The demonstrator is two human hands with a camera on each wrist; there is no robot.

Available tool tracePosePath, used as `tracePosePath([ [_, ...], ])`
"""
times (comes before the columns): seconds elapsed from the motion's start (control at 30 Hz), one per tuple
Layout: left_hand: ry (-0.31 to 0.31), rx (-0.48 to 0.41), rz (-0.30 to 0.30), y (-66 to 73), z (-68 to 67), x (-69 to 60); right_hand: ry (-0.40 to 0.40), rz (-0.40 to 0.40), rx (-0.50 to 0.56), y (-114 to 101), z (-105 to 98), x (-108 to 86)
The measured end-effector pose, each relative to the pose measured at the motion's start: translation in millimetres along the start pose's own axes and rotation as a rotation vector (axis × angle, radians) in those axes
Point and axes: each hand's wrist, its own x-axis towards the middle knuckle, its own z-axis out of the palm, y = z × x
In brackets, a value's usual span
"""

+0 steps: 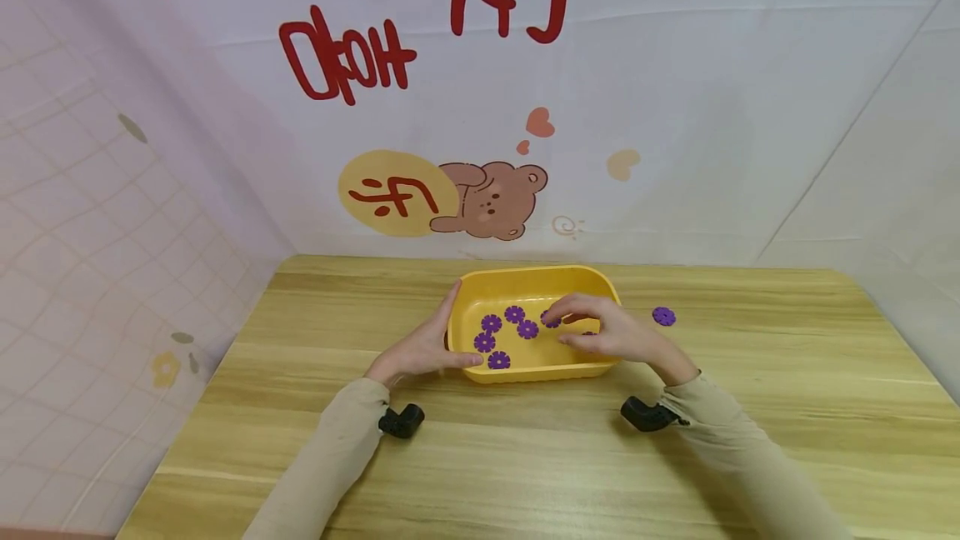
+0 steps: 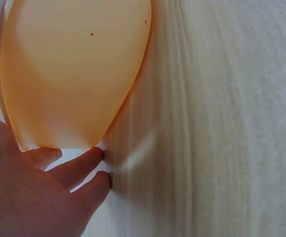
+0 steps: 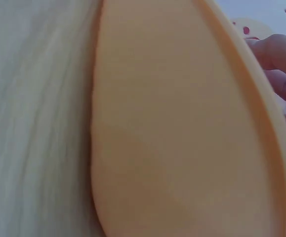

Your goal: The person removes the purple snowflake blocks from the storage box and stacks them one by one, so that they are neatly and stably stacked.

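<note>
Centre of the frame: yellow tray (image 1: 536, 372), sitting flat on the wood-grain table (image 1: 510, 457), just short of the white backdrop (image 1: 675, 132).

Inside, mostly toward the tray's left half: purple notched discs (image 1: 527, 329), lying loose. Six countable, plus a partly hidden disc (image 1: 590, 333) beneath the right hand (image 1: 611, 332). Two at left touching or nearly so; cannot tell whether interlocked. Right of the tray, apart from it on the bare table: lone purple disc (image 1: 663, 317).

At the tray's left end: left hand (image 1: 423, 351), thumb across the near corner, other fingers bent against the outer wall, as seen in the left wrist view. Apparently steadying the tray.

Over the tray's right half: right hand, thumb and fingers spread with a gap between. Nothing visibly pinched. One disc right at the index fingertip; cannot tell whether touched. Only a few fingers past the rim in the right wrist view, no help there.

Progress, as judged: partway. Most visible discs inside the tray, just one outside. Current pick unfinished, with no disc visibly lifted. Left to deal with: the outlier at right.
</note>
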Motion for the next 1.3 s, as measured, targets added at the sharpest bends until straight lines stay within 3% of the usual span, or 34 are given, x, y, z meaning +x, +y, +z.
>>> tracePosePath([
  [0.2, 0.008, 0.046, -0.011, 1.2, 2.0, 1.8, -0.123, -0.038, 0.017, 7.3, 12.7, 13.3],
  [0.37, 0.008, 0.031, -0.012, 2.1, 3.3, 2.8, -0.197, 0.022, 0.094, 6.0, 24.5, 23.4],
  [0.57, -0.007, 0.002, 0.004, 0.9, 2.8, 3.4, -0.227, 0.100, 0.147, 1.8, 39.0, 36.0],
  [0.9, 0.003, 0.035, -0.006, 1.8, 1.7, 1.7, -0.254, 0.168, 0.105, 9.3, 46.6, 46.1],
  [1.07, 0.011, 0.040, -0.016, 2.3, 1.3, 0.4, -0.299, 0.183, 0.017, 12.1, 49.4, 52.0],
  [1.3, 0.007, 0.029, -0.032, 4.4, 1.3, -0.5, -0.346, 0.139, -0.033, 12.8, 52.8, 57.5],
])
